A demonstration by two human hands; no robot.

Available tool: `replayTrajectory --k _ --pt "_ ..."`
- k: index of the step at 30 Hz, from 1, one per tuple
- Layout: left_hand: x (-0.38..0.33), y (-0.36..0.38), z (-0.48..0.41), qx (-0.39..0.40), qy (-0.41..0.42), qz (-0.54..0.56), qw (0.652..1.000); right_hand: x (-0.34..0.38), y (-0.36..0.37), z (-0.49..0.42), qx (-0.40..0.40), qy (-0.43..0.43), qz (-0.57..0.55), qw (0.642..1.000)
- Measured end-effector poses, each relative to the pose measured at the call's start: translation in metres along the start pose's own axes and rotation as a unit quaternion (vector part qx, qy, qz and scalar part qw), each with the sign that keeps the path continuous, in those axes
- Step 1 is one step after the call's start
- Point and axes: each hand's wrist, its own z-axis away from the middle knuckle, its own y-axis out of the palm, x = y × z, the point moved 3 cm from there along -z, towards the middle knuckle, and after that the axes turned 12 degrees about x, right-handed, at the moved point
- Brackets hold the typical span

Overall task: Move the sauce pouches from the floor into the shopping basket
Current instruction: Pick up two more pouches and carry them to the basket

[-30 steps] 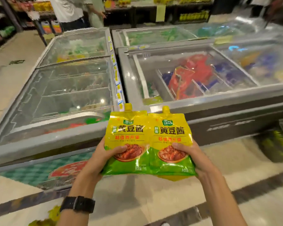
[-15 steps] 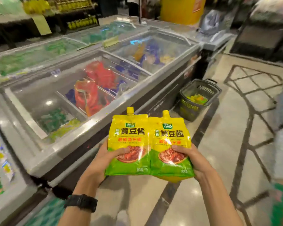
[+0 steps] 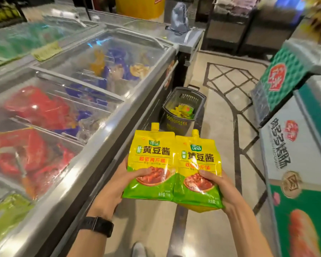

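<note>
Two sauce pouches (image 3: 152, 158) stand side by side in the left hand (image 3: 109, 190) and right hand (image 3: 221, 190), each grip clasping a lower edge, well short of the shopping basket (image 3: 174, 124) on the floor (image 3: 220, 123) ahead, so walk close and lower them past its rim before releasing.

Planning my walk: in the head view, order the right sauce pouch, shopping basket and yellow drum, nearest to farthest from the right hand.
1. The right sauce pouch, held in the right hand.
2. The shopping basket, ahead on the floor.
3. The yellow drum, far back.
</note>
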Motion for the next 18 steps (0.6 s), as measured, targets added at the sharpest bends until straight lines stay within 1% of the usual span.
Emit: replayTrajectory --k 3,9,14,18 --pt "-0.013 -0.002 -0.039 0.031 -0.014 0.001 0.999 0.016 -0.008 -0.024 -0.006 -0.015 -0.014 1.000" --pt "-0.036 -0.003 -0.124 0.061 -0.050 -0.022 0.997 0.042 -0.041 -0.084 -0.029 -0.013 -0.035 0.999" --pt "-0.053 0.005 -0.208 0.056 -0.062 -0.037 0.996 0.072 -0.084 -0.150 -0.039 -0.007 -0.051 0.998" --pt "-0.079 0.016 -0.273 0.062 -0.044 -0.045 0.996 0.109 -0.115 -0.202 -0.036 0.000 -0.040 0.999"
